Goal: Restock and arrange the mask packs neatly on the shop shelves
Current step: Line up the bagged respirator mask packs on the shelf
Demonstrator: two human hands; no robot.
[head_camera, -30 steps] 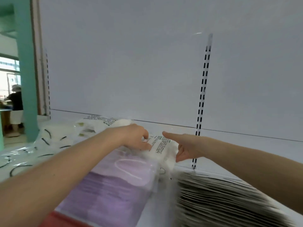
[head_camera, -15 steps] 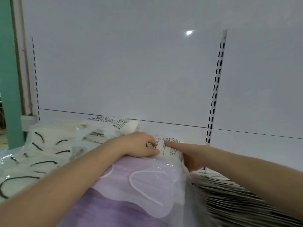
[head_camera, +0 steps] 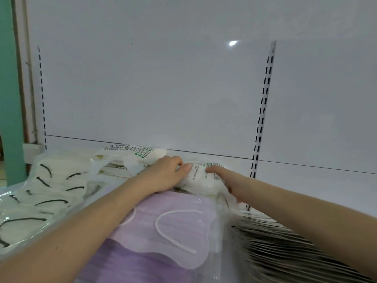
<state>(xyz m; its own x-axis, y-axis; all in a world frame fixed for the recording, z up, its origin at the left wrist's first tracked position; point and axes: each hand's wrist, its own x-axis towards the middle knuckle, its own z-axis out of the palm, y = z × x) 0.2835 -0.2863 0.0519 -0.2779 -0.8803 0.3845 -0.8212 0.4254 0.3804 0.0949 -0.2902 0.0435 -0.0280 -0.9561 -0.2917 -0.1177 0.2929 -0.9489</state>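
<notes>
At nine o'clock, a green pillar is standing at the edge of the view. Just below it, at about eight o'clock, clear packs of white masks with black ear loops are lying overlapped on the shelf. Behind them, toward eleven o'clock from the hands, a white pack with green print is lying on a few more of its kind, close to the white back panel.

The left hand is reaching in from seven o'clock. Its fingers are curling over the left end of a white mask pack and gripping it, with the fingertips pressing into the printed face. This pack (soft and bulging between the two hands) is sitting near the middle of the view, at the far end of a purple mask pack, which is lying flat at six o'clock under the left forearm.

The right hand is coming in from four o'clock and touching the right end of the white mask pack. Its forefinger is stretching straight across the top, but the pack is hiding the other fingers, so I cannot tell whether this hand is clasping it or only pressing.

At five o'clock, a dense row of thin packs is standing on edge under the right forearm. Above it, at two o'clock, a slotted upright is running up the back panel.
</notes>
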